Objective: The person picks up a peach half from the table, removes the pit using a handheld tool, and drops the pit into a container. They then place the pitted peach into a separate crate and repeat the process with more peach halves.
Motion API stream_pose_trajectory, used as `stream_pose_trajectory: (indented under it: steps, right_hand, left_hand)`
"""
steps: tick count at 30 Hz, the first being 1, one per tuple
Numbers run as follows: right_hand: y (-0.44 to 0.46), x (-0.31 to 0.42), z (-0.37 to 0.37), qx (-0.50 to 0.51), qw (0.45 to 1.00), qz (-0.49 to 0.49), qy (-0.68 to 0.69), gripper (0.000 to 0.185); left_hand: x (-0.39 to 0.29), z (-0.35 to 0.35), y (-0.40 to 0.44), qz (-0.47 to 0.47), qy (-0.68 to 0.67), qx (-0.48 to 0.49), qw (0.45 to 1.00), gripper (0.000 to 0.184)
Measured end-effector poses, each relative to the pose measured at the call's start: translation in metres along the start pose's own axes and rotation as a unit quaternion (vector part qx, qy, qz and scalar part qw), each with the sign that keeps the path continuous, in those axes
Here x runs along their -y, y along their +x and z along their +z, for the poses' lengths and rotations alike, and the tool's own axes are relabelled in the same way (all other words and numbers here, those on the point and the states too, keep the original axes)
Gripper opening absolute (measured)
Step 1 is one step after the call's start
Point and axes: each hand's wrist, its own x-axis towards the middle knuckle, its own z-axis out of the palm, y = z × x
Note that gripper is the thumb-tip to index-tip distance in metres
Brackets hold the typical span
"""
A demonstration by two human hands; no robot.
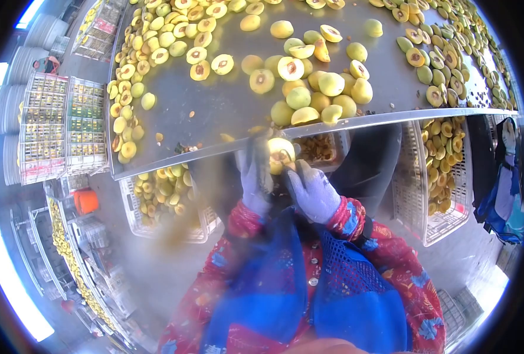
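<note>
Just in front of the table edge, a halved yellow-green stone fruit (279,152) with a brownish centre is held between my two gloved hands. My left hand (252,182), in a pale lilac glove with dark, dirty fingers, is closed on its left side; a smear on the view blurs this part. The fingertips of my right hand (314,192) pinch the lower right of the fruit. Whether a small tool is in either hand I cannot make out. A pile of whole and cut fruit (318,88) lies on the metal table (215,112) directly beyond my hands.
More fruit halves (167,35) cover the table's left and far sides, with another heap (442,59) at right. Below the edge stand a left crate (200,227) and a right crate (412,177), both holding fruit. Stacked crates (43,124) stand farther left. Another person's gloved arm (506,171) shows at right.
</note>
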Motion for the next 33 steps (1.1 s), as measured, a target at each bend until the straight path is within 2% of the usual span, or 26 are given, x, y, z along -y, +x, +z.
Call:
stream_pose_trajectory:
  steps: [1, 2, 3, 4, 5, 6, 7, 8, 9, 11, 12, 13, 15, 16, 18, 19, 20, 21, 23, 24, 25, 26, 28, 29, 31, 33]
  right_hand:
    - [0.000, -0.001, 0.002, -0.013, 1.000, -0.016, 0.010, 0.019]
    - [0.002, 0.001, 0.000, 0.012, 0.995, 0.038, 0.094, 0.021]
    - [0.005, 0.005, -0.003, 0.027, 0.980, 0.095, 0.175, 0.022]
    - [0.009, 0.010, -0.011, 0.078, 0.917, 0.220, 0.324, 0.024]
    - [0.011, 0.015, -0.016, 0.124, 0.813, 0.335, 0.459, 0.026]
    - [0.008, 0.014, -0.017, 0.122, 0.770, 0.345, 0.523, 0.030]
    - [0.008, 0.010, -0.017, 0.117, 0.784, 0.347, 0.502, 0.030]
    - [0.006, 0.004, -0.014, 0.113, 0.796, 0.351, 0.480, 0.030]
    - [0.004, 0.002, -0.012, 0.109, 0.807, 0.355, 0.459, 0.030]
    - [0.008, 0.015, -0.017, 0.119, 0.767, 0.393, 0.492, 0.030]
    - [0.011, 0.019, -0.019, 0.124, 0.747, 0.411, 0.508, 0.031]
    - [0.009, 0.011, -0.019, 0.170, 0.651, 0.415, 0.612, 0.032]
    - [0.007, -0.007, -0.021, 0.250, 0.420, 0.397, 0.777, 0.034]
    - [0.005, -0.010, -0.021, 0.258, 0.351, 0.402, 0.805, 0.038]
    - [0.003, -0.019, -0.015, 0.270, 0.291, 0.378, 0.836, 0.038]
    - [0.001, -0.023, -0.013, 0.276, 0.259, 0.367, 0.850, 0.039]
    - [0.000, -0.023, -0.012, 0.273, 0.258, 0.358, 0.855, 0.039]
    - [0.000, -0.024, -0.012, 0.271, 0.258, 0.348, 0.859, 0.039]
    - [-0.003, -0.024, -0.009, 0.262, 0.251, 0.332, 0.871, 0.042]
    - [-0.003, -0.023, -0.007, 0.255, 0.246, 0.325, 0.877, 0.044]
    - [-0.002, -0.023, -0.006, 0.249, 0.241, 0.318, 0.882, 0.047]
    - [0.000, -0.020, -0.008, 0.265, 0.263, 0.312, 0.874, 0.046]
    - [0.003, -0.011, -0.012, 0.295, 0.303, 0.300, 0.855, 0.044]
    - [0.004, -0.008, -0.007, 0.311, 0.301, 0.296, 0.852, 0.046]
    - [0.010, -0.002, -0.013, 0.304, 0.341, 0.292, 0.840, 0.047]
    - [0.007, -0.014, -0.023, 0.260, 0.348, 0.297, 0.851, 0.045]
  left_hand:
    - [-0.004, 0.000, 0.004, 0.004, -0.008, -0.015, 1.000, 0.042]
    - [-0.008, 0.001, 0.008, 0.021, -0.011, -0.045, 0.999, 0.046]
    - [-0.003, 0.009, 0.001, -0.029, -0.087, -0.029, 0.995, 0.042]
    - [0.002, 0.016, -0.005, -0.082, -0.166, -0.022, 0.983, 0.040]
    - [0.003, 0.022, -0.009, -0.135, -0.238, -0.022, 0.961, 0.038]
    - [0.006, 0.023, -0.010, -0.152, -0.304, -0.002, 0.940, 0.037]
    - [0.008, 0.022, -0.008, -0.167, -0.369, 0.018, 0.914, 0.037]
    - [-0.003, 0.014, 0.003, -0.116, -0.226, -0.003, 0.967, 0.027]
    - [-0.001, 0.012, 0.007, -0.195, -0.278, 0.044, 0.939, 0.027]
    - [0.005, 0.008, 0.015, -0.344, -0.372, 0.136, 0.851, 0.027]
    - [0.002, 0.010, 0.013, -0.310, -0.422, 0.105, 0.846, 0.029]
    - [0.000, 0.015, 0.009, -0.298, -0.418, 0.061, 0.856, 0.029]
    - [0.003, 0.028, -0.004, -0.273, -0.407, -0.027, 0.871, 0.029]
    - [0.004, 0.030, -0.007, -0.209, -0.362, -0.038, 0.908, 0.027]
    - [0.000, 0.028, -0.006, -0.083, -0.222, -0.057, 0.970, 0.024]
    - [0.003, 0.027, -0.008, -0.063, -0.177, -0.052, 0.981, 0.026]
    - [0.005, 0.027, -0.009, -0.043, -0.131, -0.048, 0.989, 0.028]
    - [0.017, 0.031, -0.016, -0.063, -0.133, -0.039, 0.988, 0.034]
    - [0.024, 0.035, -0.021, -0.146, -0.240, -0.044, 0.959, 0.039]
    - [0.023, 0.038, -0.019, -0.205, -0.341, -0.059, 0.916, 0.038]
    - [0.020, 0.040, -0.014, -0.259, -0.437, -0.075, 0.858, 0.037]
    - [0.015, 0.042, -0.009, -0.310, -0.526, -0.089, 0.787, 0.036]
    - [-0.004, 0.039, 0.001, -0.395, -0.670, -0.094, 0.622, 0.036]
    - [-0.016, 0.036, 0.006, -0.437, -0.720, -0.094, 0.531, 0.037]
    - [-0.014, 0.031, 0.002, -0.435, -0.682, -0.088, 0.581, 0.039]
    - [-0.021, 0.018, 0.014, -0.457, -0.630, -0.163, 0.606, 0.042]
